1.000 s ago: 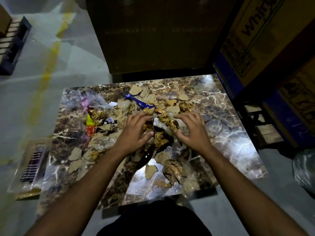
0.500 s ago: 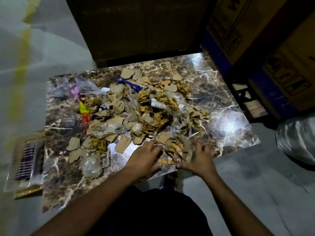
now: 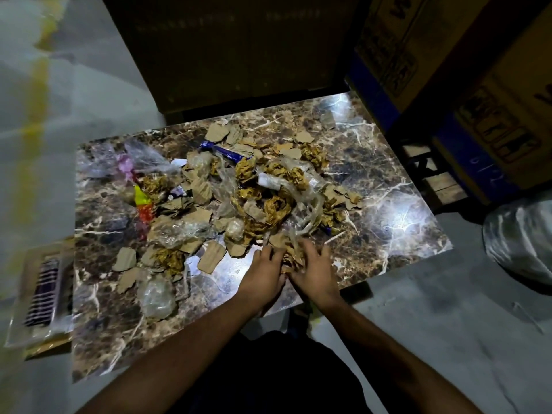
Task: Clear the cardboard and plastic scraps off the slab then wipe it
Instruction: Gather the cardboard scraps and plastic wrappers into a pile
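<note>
Scraps dragged to the near edge, slab far from clear

Hands first: your left hand [image 3: 263, 274] and right hand [image 3: 313, 273] sat side by side at the near edge of the marble slab [image 3: 388, 180], fingers curled down over a small clump of cardboard and plastic scraps [image 3: 288, 255]; whether either grip was truly clamped on it I could not tell. A second earlier you were reaching into the middle of the heap; half a second earlier you had drawn back towards yourself; now both hands met around that clump, so I judged you were raking one handful off the front edge. Most of the litter [image 3: 239, 198] remained spread over the slab's centre and left side, including a clear plastic wad [image 3: 156, 297] and a blue wrapper [image 3: 224, 152]; wiping looked well off.
</note>
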`<state>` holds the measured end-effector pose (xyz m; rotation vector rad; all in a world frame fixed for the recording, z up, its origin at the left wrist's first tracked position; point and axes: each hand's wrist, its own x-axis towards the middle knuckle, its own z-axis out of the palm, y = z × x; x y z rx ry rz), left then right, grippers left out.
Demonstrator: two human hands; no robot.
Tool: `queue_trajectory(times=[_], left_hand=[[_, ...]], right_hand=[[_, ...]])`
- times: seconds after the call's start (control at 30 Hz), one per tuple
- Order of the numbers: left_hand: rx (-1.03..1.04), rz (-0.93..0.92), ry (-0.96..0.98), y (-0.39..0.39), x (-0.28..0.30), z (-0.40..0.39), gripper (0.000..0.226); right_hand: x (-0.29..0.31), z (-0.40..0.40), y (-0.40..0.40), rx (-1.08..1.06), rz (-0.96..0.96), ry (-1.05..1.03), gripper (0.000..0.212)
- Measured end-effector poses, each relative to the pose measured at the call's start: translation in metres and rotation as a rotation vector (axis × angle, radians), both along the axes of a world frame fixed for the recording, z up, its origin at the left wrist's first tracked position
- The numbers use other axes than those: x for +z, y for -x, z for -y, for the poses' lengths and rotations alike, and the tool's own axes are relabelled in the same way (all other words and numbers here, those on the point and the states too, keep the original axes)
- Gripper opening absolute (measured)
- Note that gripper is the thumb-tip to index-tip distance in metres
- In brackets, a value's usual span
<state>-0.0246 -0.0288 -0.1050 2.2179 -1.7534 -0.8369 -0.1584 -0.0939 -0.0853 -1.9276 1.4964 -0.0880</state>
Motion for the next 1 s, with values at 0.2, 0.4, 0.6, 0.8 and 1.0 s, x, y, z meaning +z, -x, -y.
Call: queue_trajectory(times=[0.2, 0.4, 0.6, 0.8, 1.0], left_hand=[[0.074, -0.137, 0.046, -0.014, 0.005, 0.009, 0.049], [0.142, -0.207, 0.248, -0.027, 0.067, 0.016, 0.055], [0.13, -0.178, 0.308, -0.058, 0.137, 0.051, 0.048], [0.203, -0.156, 0.342, -0.101, 0.149, 0.097, 0.049], [0.187, -0.001, 0.208, -0.121, 0.1, 0.12, 0.063]], right_hand=[[0.015, 0.004, -0.004, -0.02, 0.128, -0.006, 0.052], [0.078, 0.029, 0.006, 0.06, 0.152, -0.03, 0.061], [0.148, 0.088, -0.012, 0.269, 0.045, 0.075, 0.041], [0.167, 0.149, -0.065, 0.429, -0.004, 0.238, 0.029], [0.119, 0.151, -0.105, 0.467, -0.015, 0.117, 0.049]])
